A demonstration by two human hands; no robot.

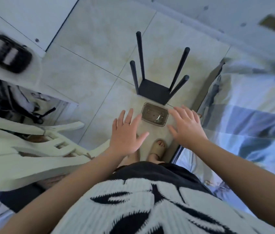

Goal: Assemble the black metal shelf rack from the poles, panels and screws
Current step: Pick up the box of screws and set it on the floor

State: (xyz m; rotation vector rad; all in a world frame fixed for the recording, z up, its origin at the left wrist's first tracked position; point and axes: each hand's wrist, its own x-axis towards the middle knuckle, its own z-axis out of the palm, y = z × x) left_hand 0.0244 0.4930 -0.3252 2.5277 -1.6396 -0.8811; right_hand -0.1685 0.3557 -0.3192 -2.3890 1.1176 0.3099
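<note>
Partly built black metal shelf rack (153,90) stands on the pale tiled floor (91,73): one flat rectangular panel at the bottom, four round black poles (140,54) rising from its corners, the tops free. Just beside the panel's near edge sits a small translucent brown plastic box (150,104), lidless. Contents: a small silver flat wrench (158,118) and several small screws (162,114) clustered at its right end; exact count not readable. Left hand (126,132), ring on one finger, and right hand (186,125) hover on either side of the box, both fully spread with straight fingers, palms down, holding nothing. A bed with blue-and-white checked bedding (251,107) lies to the right of the rack.
</note>
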